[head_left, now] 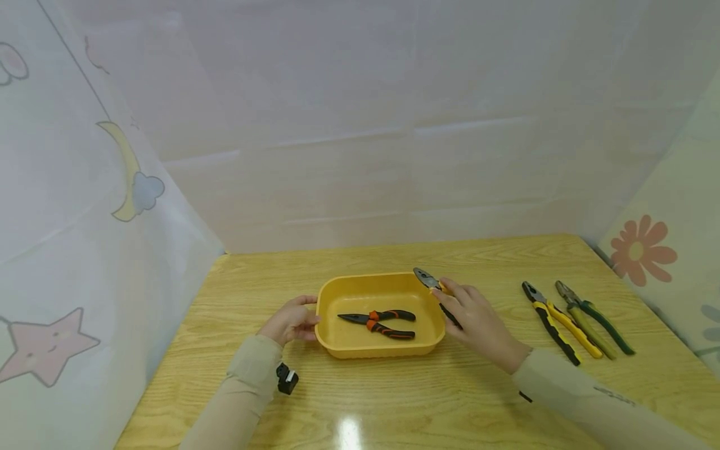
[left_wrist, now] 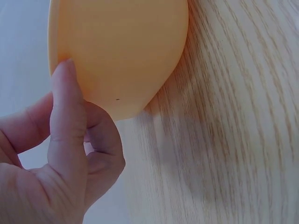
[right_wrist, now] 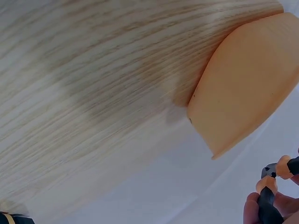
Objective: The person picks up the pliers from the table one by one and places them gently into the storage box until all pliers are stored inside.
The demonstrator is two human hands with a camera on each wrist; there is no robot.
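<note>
Pinching tray [head_left: 365, 352], left hand [head_left: 289, 322]; gripping raised pliers [head_left: 425, 279], right hand [head_left: 478, 319]; orange pliers [head_left: 372, 320] inside, two others [head_left: 540, 305] rightward.

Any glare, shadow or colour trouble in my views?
Head: bright glare on the table, at the bottom edge, clear of the tray; left wrist: soft shadow on the table, beside the left hand; right wrist: soft shadow beside the tray; both wrist views: bluish cast.

Tray [head_left: 360, 290] on tabletop [head_left: 270, 275], needle-nose pliers [head_left: 372, 322] inside; held pliers [head_left: 429, 279] at its right end. Farther right: third pliers [head_left: 548, 320], then fourth pliers [head_left: 589, 329].
</note>
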